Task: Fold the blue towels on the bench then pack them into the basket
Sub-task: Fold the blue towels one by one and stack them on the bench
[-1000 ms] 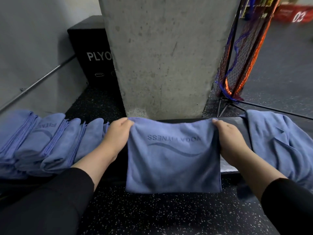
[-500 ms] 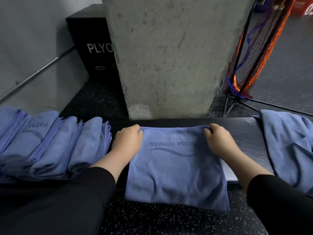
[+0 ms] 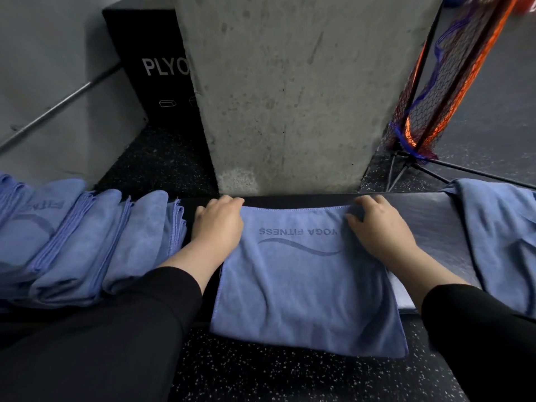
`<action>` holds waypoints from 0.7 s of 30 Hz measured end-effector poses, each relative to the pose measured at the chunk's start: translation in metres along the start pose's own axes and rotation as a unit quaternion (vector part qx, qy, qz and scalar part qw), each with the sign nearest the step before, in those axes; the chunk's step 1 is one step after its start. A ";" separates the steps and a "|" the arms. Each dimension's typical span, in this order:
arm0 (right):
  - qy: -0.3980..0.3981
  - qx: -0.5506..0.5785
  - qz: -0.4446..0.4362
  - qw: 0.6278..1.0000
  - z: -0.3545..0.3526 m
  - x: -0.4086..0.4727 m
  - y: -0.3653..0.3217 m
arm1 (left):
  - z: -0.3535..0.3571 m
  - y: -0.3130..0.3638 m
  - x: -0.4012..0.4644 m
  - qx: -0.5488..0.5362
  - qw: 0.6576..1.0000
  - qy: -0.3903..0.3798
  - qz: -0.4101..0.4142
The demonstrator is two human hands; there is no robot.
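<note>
A blue towel (image 3: 301, 285) printed "YOGA FITNESS" lies across the black bench (image 3: 429, 227), with its near part hanging over the front edge. My left hand (image 3: 217, 224) holds its far left corner, which is hidden under my curled fingers. My right hand (image 3: 380, 230) pinches the far right corner, thumb on top of the cloth. Several folded blue towels (image 3: 87, 242) lie in an overlapping row on the bench to the left. A loose unfolded blue towel (image 3: 499, 242) is draped over the bench at the right. No basket is in view.
A concrete pillar (image 3: 290, 97) rises directly behind the bench. A black plyo box (image 3: 153, 68) stands behind it to the left, below a metal rail (image 3: 58, 105) on the wall. An orange and black net on a stand (image 3: 435, 97) is at the back right. The floor is speckled black rubber.
Both hands have lowered the towel from a raised hold onto the bench top. Its far edge now lies flat near the bench's back edge.
</note>
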State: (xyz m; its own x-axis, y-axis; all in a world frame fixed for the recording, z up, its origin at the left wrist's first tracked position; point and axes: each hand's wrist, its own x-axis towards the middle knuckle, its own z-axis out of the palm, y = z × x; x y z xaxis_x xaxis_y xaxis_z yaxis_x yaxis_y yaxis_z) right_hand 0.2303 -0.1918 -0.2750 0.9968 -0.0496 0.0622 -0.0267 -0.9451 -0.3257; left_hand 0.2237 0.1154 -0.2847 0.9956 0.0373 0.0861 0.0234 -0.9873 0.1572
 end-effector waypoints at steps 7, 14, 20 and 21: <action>-0.085 -0.038 0.007 0.996 -0.008 0.001 -0.001 | -0.005 0.008 -0.002 0.053 0.998 -0.022 0.038; -0.067 0.065 0.006 0.996 -0.044 -0.022 -0.002 | -0.047 0.004 -0.026 -0.089 0.995 -0.043 0.032; -0.074 0.260 -0.006 0.963 -0.098 -0.066 0.001 | -0.090 0.005 -0.065 -0.265 0.962 -0.037 0.047; -0.078 0.327 -0.004 0.942 -0.107 -0.076 0.000 | -0.097 0.004 -0.072 -0.313 0.949 -0.030 0.033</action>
State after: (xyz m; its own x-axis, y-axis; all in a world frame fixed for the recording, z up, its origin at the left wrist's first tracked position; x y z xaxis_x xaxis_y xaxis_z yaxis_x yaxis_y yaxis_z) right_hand 0.1468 -0.2231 -0.1786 0.9970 0.0530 -0.0556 -0.0180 -0.5420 -0.8402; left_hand 0.1437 0.1237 -0.1949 0.9969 -0.0483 0.0619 -0.0780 -0.7017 0.7082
